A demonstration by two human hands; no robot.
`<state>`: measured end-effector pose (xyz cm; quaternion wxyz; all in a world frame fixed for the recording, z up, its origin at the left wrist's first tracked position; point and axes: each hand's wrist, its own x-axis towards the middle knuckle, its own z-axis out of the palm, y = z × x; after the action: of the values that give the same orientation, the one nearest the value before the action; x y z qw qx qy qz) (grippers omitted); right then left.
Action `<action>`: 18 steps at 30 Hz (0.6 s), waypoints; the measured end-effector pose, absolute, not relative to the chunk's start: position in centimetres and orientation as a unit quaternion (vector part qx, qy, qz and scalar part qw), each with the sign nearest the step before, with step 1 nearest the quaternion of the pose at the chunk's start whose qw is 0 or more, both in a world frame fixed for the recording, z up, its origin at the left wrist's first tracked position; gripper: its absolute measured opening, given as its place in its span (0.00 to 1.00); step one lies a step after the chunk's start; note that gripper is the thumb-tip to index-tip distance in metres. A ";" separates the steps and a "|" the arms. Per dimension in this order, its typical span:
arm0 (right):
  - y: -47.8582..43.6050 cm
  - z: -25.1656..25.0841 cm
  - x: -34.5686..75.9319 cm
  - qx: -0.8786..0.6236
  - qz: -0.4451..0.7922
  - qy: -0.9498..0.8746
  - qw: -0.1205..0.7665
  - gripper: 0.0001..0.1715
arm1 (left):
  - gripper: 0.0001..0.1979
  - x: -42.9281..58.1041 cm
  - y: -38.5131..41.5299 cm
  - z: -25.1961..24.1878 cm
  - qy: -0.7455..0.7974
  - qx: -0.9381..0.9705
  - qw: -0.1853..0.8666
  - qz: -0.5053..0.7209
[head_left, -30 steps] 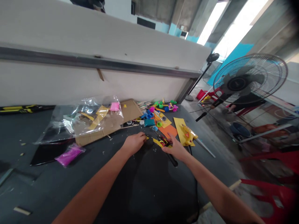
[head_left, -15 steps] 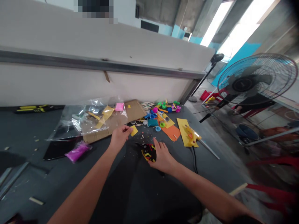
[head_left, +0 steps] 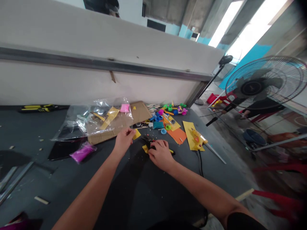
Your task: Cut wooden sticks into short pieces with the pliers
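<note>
My left hand point(head_left: 124, 140) is closed in a pinch on a small yellow piece point(head_left: 137, 134), flat like foam or paper, just above the dark table. To its right, my right hand point(head_left: 161, 155) is curled over black-and-yellow pliers point(head_left: 172, 152). Their dark jaws point up and left, and the fingers cover their middle. Another yellow scrap point(head_left: 145, 149) shows by the right thumb and fingertips; whether it is pinched there I cannot tell.
Behind my hands lie cardboard point(head_left: 98, 138), a clear plastic bag point(head_left: 79, 113) and colourful small plastic parts point(head_left: 158, 118). A yellow glue gun point(head_left: 198, 139) rests at right on a yellow sheet point(head_left: 188, 127). A purple packet point(head_left: 82, 152) lies left. A fan point(head_left: 251, 88) stands beyond.
The pliers have turned and shifted up, with their handle now pointing right. My right hand's fingers have curled over them. My left hand still pinches the yellow piece.
</note>
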<state>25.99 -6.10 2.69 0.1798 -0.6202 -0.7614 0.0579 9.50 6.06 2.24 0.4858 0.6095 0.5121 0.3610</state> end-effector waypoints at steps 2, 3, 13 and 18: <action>-5.5 2.5 26.1 -0.649 0.119 -0.699 0.274 0.09 | 0.13 9.4 5.9 2.2 0.517 0.621 0.479 0.343; -5.1 2.5 26.2 -0.665 0.161 -0.653 0.324 0.09 | 0.12 9.4 5.7 2.3 0.515 0.625 0.481 0.335; -3.4 3.0 25.4 -0.698 0.130 -0.598 0.372 0.11 | 0.14 12.9 0.4 3.6 0.467 0.626 0.549 0.298; -5.4 3.2 26.2 -0.709 0.079 -0.664 0.222 0.27 | 0.10 11.5 2.0 3.1 0.520 0.654 0.451 0.313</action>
<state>26.21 -5.45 3.19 0.2218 -0.7094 -0.6644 0.0788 11.48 1.97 3.10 0.4506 0.6544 0.5201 0.3134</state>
